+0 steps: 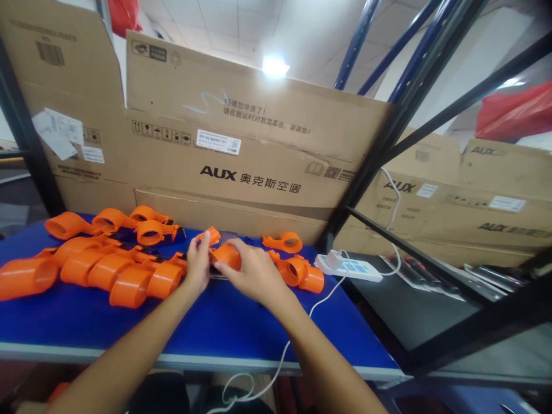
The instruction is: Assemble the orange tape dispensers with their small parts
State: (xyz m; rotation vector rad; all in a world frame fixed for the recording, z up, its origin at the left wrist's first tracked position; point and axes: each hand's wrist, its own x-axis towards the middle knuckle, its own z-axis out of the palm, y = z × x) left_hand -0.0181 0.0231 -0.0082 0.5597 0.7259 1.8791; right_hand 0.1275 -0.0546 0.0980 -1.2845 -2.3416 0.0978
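Over the middle of the blue table, my right hand is closed around the round end of an orange plastic tape dispenser. My left hand grips an orange part at its upper left; whether both parts belong to one piece is hard to tell, as my fingers cover the join. Several more orange tape dispensers lie in overlapping rows left of my hands. To the right rests a smaller group of dispensers, with a single dispenser behind it. A dark flat object is partly hidden behind my hands.
A large cardboard sheet stands along the table's back edge. On the right, a white power strip holds a plugged-in charger, and its white cable hangs over the front edge. A black metal rack post rises beside the blue table.
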